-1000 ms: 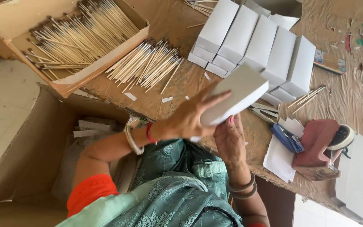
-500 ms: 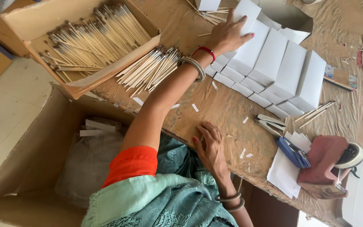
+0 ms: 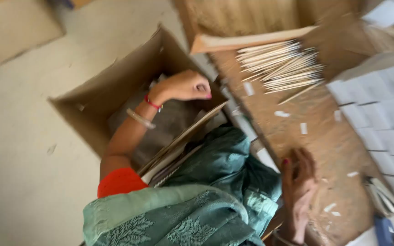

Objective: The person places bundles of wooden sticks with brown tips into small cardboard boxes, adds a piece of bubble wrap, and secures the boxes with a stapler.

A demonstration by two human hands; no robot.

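Reaching down beside the table, the left hand (image 3: pixel 185 85) hangs inside an open cardboard carton (image 3: pixel 99 98) on the floor, fingers curled into a loose fist; blur hides whether anything is pinched in them, so I cannot tell. Flat card pieces (image 3: pixel 178 143) lie just below those fingertips, within easy reach from the seat. The right hand (image 3: pixel 299 182) rests palm-down and spread on the wooden tabletop (image 3: pixel 315 136), holding nothing, probably bracing the lean. Beyond its fingers lie a bundle of thin sticks (image 3: pixel 279 66) and rows of white boxes (image 3: pixel 379 114), laid out close together.
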